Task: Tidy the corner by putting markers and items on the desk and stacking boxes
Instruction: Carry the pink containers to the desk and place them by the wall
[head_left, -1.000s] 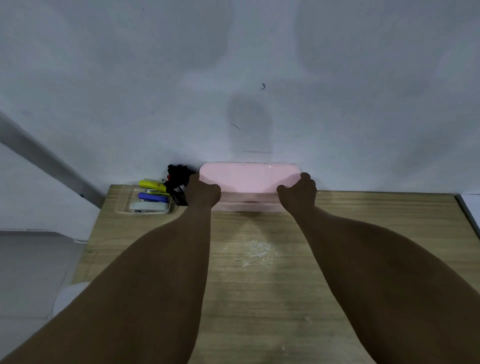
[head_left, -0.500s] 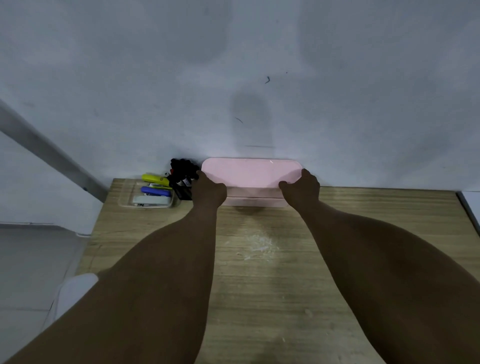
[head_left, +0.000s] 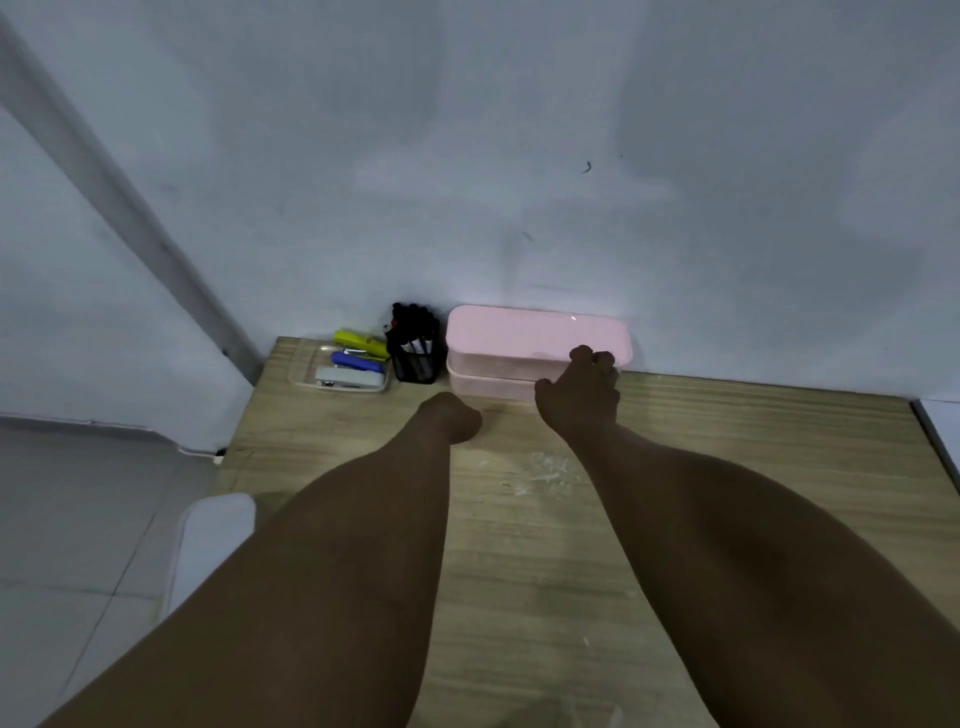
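The pink boxes (head_left: 537, 345), two shallow lidded tubs stacked one on the other, sit at about 12 o'clock on the desk (head_left: 727, 467), backed against the wall (head_left: 519, 130). They look like thin moulded plastic: light, fairly stiff along the rims, a little flexible in the walls, and smooth enough to slide under a loose hold. The upper tub seems to rest square on the lower, so the stack is probably settled. If it needs shifting, the short ends are the sensible place to take hold, one hand at each, low enough to catch the bottom tub so that the top one does not slip off.

The right hand (head_left: 582, 400) lies at the stack's 4 o'clock corner, fingertips (head_left: 592, 356) lightly bent and touching the upper lid's edge, thumb out toward the front wall; it looks like a touch, not a grasp. The left hand (head_left: 457, 415) hovers over the desk just in front of the stack, at its 7 o'clock, fingers loosely curled and empty.

At the stack's 9 o'clock, just beside it, stands a black mesh cup (head_left: 415, 358) full of dark-capped markers (head_left: 413, 322). Farther toward 9 o'clock lies a clear tray (head_left: 306, 371) with a yellow highlighter (head_left: 358, 343), a blue item (head_left: 356, 362) and a grey stapler (head_left: 348, 378).
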